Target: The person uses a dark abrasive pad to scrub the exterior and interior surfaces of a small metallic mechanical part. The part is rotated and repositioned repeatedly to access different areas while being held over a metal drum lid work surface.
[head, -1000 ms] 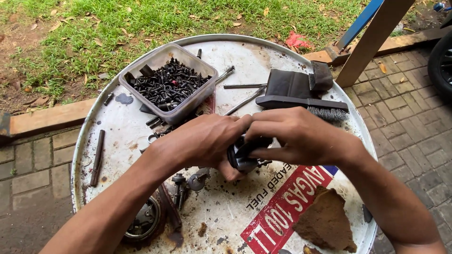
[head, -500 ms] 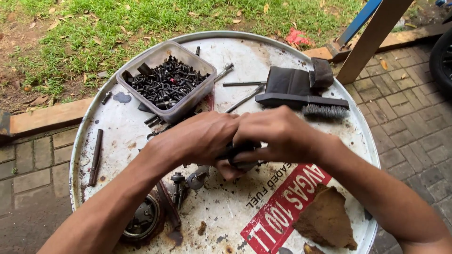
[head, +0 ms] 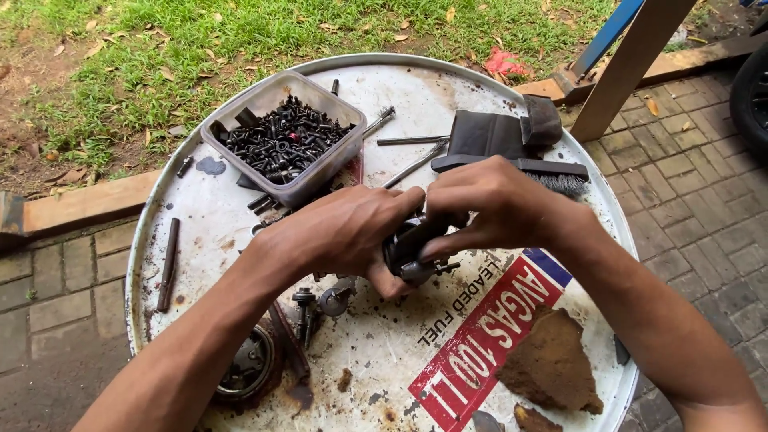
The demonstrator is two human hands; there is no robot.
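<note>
On drum lid (head: 200, 208), head view: plastic tub (head: 240, 108) full of black screws (head: 284, 144); left hand (head: 344, 232) and right hand (head: 496, 204) both clamped on dark metal part (head: 412, 256) at lid centre; brush (head: 552, 172) behind.

Drum lid (head: 200, 212) with bolt tub (head: 284, 136), brush (head: 520, 166)

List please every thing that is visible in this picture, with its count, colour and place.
drum lid: one, white, worktop under everything
plastic tub: one, clear, full of black screws, upper left
wire brush: one, black, upper right
dark cloth: one, behind the brush
metal rods: a few, grey, top centre
rusty bar: one, left edge
round part: one, lower left
brown scrap: one, lower right
small metal part: one, dark, held in both hands
left hand: gripping it
right hand: gripping it
</note>
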